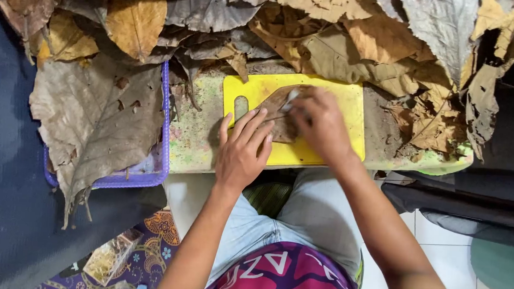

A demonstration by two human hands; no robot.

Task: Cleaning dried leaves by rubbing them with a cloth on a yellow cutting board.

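Note:
A yellow cutting board (344, 102) with a handle hole lies on a speckled pale work surface (194, 140). A brown dry leaf piece (279, 125) rests on the board. My left hand (241, 149) lies flat, fingers spread, pressing the leaf's near edge. My right hand (321, 125) is closed over the leaf's far part and grips a small pale, blade-like tool (290, 97) whose tip shows at the fingertips; what kind of tool it is I cannot tell.
Heaps of large dry brown leaves (336, 41) cover the back of the surface. A purple-rimmed tray (165, 126) on the left holds a big grey-brown leaf (96, 121). Dark fabric lies at left and right. White floor tiles (443, 236) show below right.

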